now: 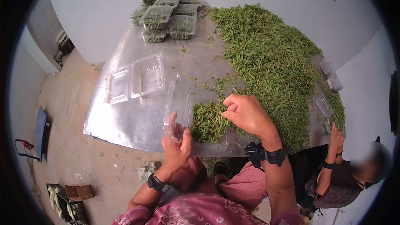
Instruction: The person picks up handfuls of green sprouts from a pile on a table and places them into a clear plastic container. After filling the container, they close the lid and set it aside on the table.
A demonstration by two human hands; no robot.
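Along the near table edge, a clear plastic clamshell container stands with its lid raised on the left. Leafy green stems fill its other half. My left hand grips the near side of this container, thumb in front and fingers behind the clear plastic. Just over the right side of the greens is my right hand, its fingers curled into a pinch. Whatever sits between those fingertips is too small to make out. Another open clamshell without greens lies flat farther left.
A large heap of greens covers the table's right side. Filled boxes are stacked at the back left. At the right, a co-worker's hands are near another clear box. A blue cart stands on the floor.
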